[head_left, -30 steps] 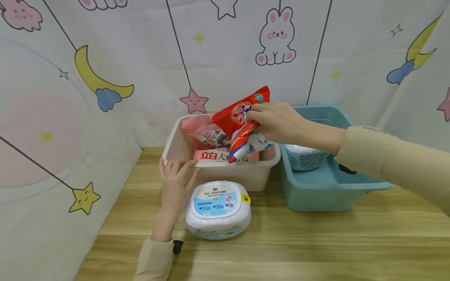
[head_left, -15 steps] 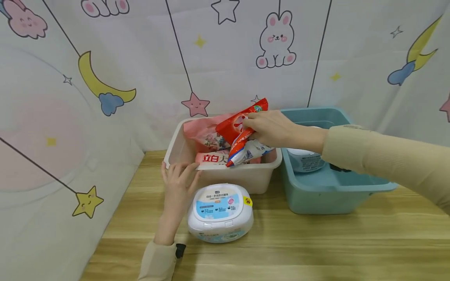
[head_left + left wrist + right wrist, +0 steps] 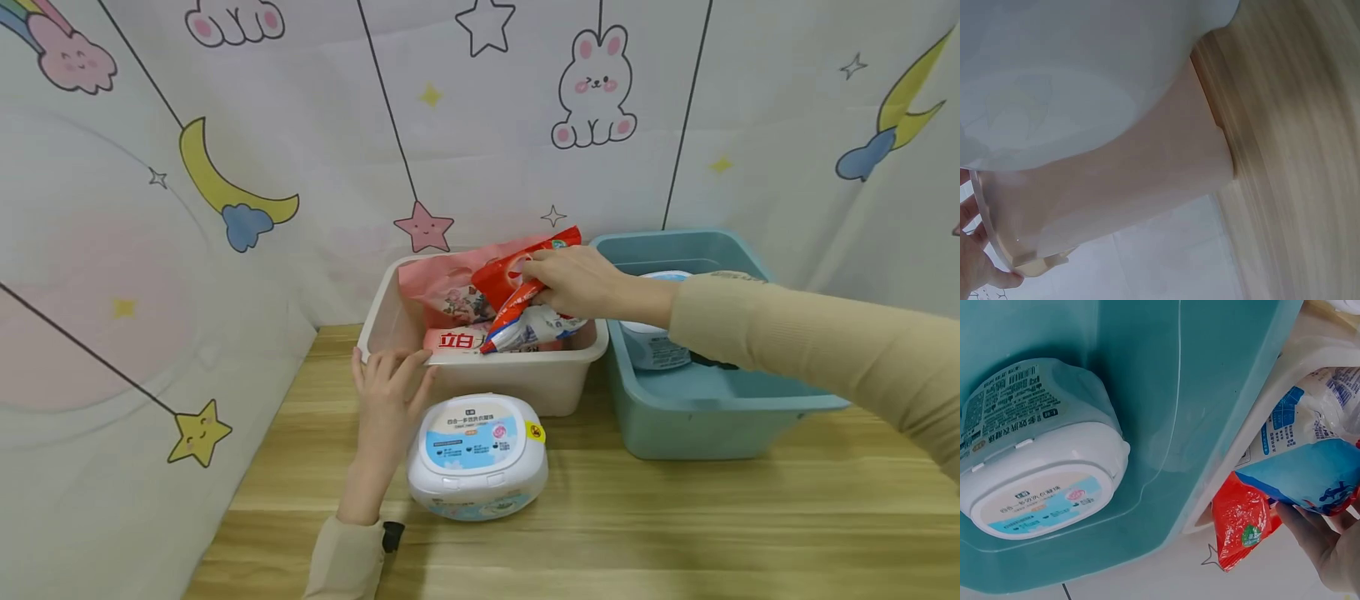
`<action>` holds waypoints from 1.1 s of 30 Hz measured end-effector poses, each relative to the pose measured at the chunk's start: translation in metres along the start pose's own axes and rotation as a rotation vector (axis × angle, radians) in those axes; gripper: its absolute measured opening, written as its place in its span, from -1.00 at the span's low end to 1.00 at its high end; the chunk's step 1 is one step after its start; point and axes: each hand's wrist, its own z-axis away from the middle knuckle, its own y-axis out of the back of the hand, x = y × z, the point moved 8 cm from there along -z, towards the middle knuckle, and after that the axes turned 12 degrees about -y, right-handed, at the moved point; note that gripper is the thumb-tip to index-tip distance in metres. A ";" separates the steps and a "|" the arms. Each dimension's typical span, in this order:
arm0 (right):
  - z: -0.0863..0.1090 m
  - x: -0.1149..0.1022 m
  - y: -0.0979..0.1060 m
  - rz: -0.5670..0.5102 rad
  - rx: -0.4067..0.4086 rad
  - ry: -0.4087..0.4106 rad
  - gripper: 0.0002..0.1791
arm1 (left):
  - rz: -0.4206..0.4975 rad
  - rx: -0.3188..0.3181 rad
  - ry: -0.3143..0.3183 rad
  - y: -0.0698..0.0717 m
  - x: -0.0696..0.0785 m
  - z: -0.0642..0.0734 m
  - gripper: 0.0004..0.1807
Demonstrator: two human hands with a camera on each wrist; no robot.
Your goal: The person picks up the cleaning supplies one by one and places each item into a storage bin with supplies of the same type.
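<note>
My right hand (image 3: 573,279) grips a red, white and blue detergent bag (image 3: 498,283) just over the white bin (image 3: 525,383), its lower end overlapping the bin's mouth. In the right wrist view, the bag's printed white and blue side (image 3: 1316,462) faces the camera. Inside the bin lie a pink flowered bag (image 3: 457,292) and a pink pack with red lettering (image 3: 453,340). My left hand (image 3: 386,392) holds the bin's front left rim, fingers over the edge and thumb outside. In the left wrist view, the left hand (image 3: 979,262) shows at the rim.
A white lidded tub (image 3: 477,458) stands on the wooden table (image 3: 675,533), in front of the white bin and beside my left forearm. Against the bin's right side is a teal bin (image 3: 690,429) holding a similar tub (image 3: 1047,450). A patterned cloth (image 3: 510,175) hangs behind.
The right hand has lowered the detergent bag toward the white bin. My left hand stays at the rim. The head view has shifted slightly.
</note>
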 end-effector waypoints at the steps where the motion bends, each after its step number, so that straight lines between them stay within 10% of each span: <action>1: -0.001 0.001 -0.001 -0.008 -0.001 -0.004 -0.48 | 0.000 0.001 0.002 0.000 0.000 0.000 -0.75; 33: -0.005 -0.001 -0.039 -0.041 -0.175 -0.092 -0.54 | 0.010 0.005 -0.001 0.001 -0.001 0.001 -0.74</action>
